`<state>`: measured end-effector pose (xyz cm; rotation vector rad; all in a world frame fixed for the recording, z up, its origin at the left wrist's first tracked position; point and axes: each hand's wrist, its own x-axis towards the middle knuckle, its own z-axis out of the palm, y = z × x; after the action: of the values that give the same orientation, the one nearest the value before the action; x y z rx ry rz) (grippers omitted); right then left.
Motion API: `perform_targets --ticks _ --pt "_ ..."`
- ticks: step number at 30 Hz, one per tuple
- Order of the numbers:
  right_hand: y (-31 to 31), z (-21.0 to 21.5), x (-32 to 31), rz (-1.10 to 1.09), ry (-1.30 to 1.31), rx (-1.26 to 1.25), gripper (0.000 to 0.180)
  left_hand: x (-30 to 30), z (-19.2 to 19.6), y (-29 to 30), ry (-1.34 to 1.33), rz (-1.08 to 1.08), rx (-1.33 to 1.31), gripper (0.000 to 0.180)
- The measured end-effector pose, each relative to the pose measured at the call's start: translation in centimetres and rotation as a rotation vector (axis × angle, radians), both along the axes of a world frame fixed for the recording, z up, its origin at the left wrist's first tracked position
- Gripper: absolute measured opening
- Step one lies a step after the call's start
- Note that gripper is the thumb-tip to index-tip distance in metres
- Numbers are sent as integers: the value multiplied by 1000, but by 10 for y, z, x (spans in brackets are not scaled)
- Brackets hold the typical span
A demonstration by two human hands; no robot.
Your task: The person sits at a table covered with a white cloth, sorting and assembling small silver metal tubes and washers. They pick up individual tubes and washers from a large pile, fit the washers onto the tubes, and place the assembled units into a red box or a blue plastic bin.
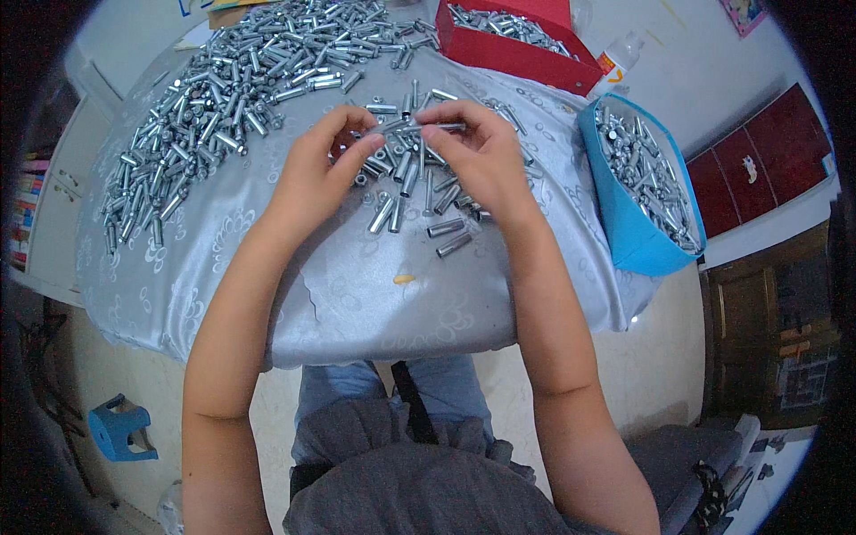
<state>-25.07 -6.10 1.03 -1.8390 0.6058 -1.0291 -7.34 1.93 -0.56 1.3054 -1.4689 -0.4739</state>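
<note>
My left hand [323, 159] and my right hand [481, 152] meet over a loose spread of metal sleeves, bolts and nuts. The left thumb and forefinger are closed on a slim silvery metal piece [389, 128], its exact kind blurred. Between my right thumb and forefinger lies a shiny bolt [448, 127], partly covered by the fingers. Below the hands lie several metal sleeves [382, 216], and two more sleeves [454, 244] rest nearer the right forearm. At the far left spreads a big heap of sleeve anchors [223, 107].
A blue fabric bin [629, 236] full of metal parts stands at the right table edge. Behind is a red box [508, 69] with more parts, beside a white bottle [621, 58]. A small yellow piece [404, 279] lies on the silvery tablecloth [357, 316]. A blue stool [120, 430] stands on the floor.
</note>
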Motion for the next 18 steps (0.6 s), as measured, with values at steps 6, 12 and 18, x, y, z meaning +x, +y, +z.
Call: perform_targets --ticks 6,12,18 --pt "-2 -3 0 -25 -52 3 14 -2 2 1 -59 -2 -46 19" --pt "-1 -5 2 -35 -36 -33 15 -1 7 4 -98 20 -33 20" --pt "-1 -9 4 -92 15 -104 16 -1 8 5 -164 47 -3 20"
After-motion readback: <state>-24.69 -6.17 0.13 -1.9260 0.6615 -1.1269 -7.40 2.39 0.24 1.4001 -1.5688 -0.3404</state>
